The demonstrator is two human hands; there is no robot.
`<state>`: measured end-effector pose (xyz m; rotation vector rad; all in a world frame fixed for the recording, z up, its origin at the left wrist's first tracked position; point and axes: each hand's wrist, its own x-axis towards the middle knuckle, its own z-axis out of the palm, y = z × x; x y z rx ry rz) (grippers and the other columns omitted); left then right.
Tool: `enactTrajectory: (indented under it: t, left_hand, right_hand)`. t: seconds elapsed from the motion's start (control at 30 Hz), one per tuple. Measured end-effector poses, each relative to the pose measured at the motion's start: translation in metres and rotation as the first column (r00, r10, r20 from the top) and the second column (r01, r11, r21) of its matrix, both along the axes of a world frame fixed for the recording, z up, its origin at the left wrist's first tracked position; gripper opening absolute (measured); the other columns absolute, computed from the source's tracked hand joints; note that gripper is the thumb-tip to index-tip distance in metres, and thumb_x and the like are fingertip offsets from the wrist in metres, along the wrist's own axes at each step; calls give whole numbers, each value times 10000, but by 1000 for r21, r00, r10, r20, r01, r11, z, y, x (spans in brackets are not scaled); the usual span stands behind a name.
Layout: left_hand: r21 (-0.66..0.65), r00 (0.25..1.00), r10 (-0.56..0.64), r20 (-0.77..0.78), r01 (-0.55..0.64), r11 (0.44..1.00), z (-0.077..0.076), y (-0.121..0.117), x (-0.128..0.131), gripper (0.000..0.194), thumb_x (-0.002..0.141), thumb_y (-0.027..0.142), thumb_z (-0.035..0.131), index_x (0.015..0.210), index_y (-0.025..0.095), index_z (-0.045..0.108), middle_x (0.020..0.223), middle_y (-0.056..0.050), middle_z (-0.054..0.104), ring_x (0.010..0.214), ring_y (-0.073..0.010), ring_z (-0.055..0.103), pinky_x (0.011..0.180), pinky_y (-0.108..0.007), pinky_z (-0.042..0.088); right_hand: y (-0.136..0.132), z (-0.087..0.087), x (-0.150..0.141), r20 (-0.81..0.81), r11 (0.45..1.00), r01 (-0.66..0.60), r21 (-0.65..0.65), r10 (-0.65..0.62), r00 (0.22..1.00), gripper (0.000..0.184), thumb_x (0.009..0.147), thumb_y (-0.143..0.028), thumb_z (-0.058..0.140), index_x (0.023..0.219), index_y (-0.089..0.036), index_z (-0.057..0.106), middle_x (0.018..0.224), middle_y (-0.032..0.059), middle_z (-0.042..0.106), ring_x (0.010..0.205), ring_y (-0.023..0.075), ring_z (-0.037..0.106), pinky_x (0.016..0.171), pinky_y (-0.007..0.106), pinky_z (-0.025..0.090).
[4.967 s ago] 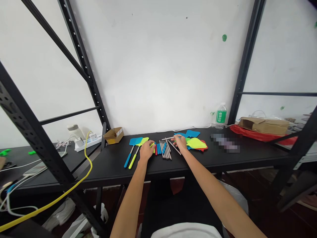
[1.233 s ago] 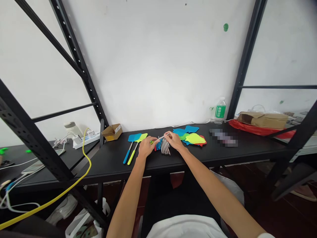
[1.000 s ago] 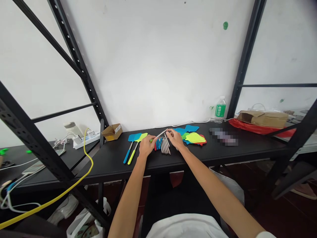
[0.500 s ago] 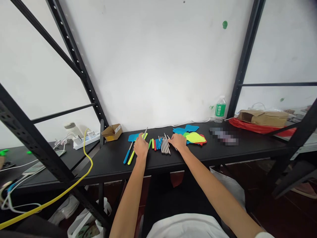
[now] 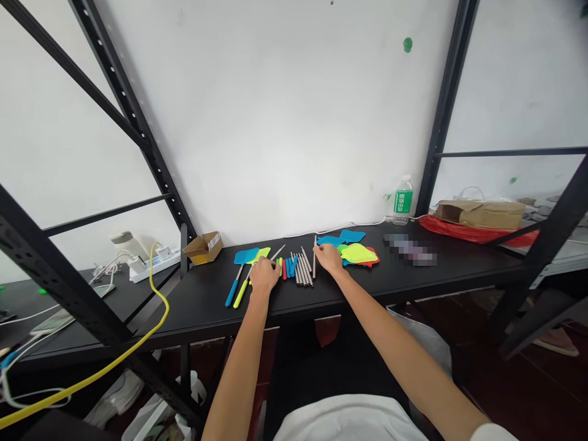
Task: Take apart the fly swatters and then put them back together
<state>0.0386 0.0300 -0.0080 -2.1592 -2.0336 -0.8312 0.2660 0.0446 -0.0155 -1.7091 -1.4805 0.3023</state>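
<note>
My left hand (image 5: 265, 274) is curled over a thin metal rod (image 5: 278, 251) that sticks out past the fingers. Its fingertips are beside a row of short coloured handles (image 5: 284, 268) and hide some of them. In my right hand (image 5: 329, 258), thumb and fingers pinch another metal rod (image 5: 315, 260), right of a bundle of several metal rods (image 5: 304, 272). Left of my left hand lie a blue fly swatter (image 5: 232, 293) and a yellow-green fly swatter (image 5: 241, 294). Loose swatter heads in yellow (image 5: 359, 253), blue, green and red are piled beyond my right hand.
A small open cardboard box (image 5: 202, 248) sits left on the black table (image 5: 197, 306). A water bottle (image 5: 403, 201) stands by the wall, with a blurred item (image 5: 410, 250) before it. A yellow cable (image 5: 158, 300) crosses at left, near black rack posts (image 5: 151, 147).
My left hand has moved toward the handles, and its rod now leans to the right. The rod at my right hand has swung from slanting to nearly straight away from me. The view has shifted slightly.
</note>
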Motion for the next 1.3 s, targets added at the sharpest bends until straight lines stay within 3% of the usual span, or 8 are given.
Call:
enactTrajectory:
  t: [0.17,0.43,0.83,1.1,1.3]
  left_hand:
    - [-10,999,-52,-8,52,999,1,1,-1,258,893,337,559,914,201,777,1176,-120,677,1065,-284,628,726,-305,482]
    - [-28,988,-155,-7,155,988,-1,2,0,222,870,343,581,887,239,776,1141,-69,714,995,-235,650,727,-273,459]
    - [-9,973,-229,-42,229,973,-2,2,3,249,893,327,555,927,228,781,1189,-73,665,1067,-230,616,812,-280,476]
    - [31,992,-116,-54,118,993,2,-3,4,341,928,408,513,998,197,771,1221,-107,658,1070,-263,631,834,-315,485]
    - [19,998,45,-46,-45,999,1,-3,2,306,901,244,504,1066,153,745,1203,-174,645,1069,-309,634,816,-355,496]
  right_hand:
    - [5,-1,7,-182,996,-34,79,48,982,358,891,-333,413,604,-205,586,641,28,673,611,177,616,587,246,404]
    - [9,-5,10,-390,992,-12,129,62,919,319,888,-357,348,701,-208,559,685,49,710,541,181,604,571,266,463]
    - [8,-5,9,-501,988,-77,132,133,855,219,865,-373,431,785,-203,544,684,41,721,504,182,633,534,266,457]
    - [7,-6,9,-508,986,-48,160,124,852,211,871,-358,408,839,-198,543,758,56,743,521,182,646,578,279,488]
    - [6,-6,8,-504,986,-38,165,117,856,195,877,-354,424,888,-200,543,735,39,738,499,180,633,597,286,498]
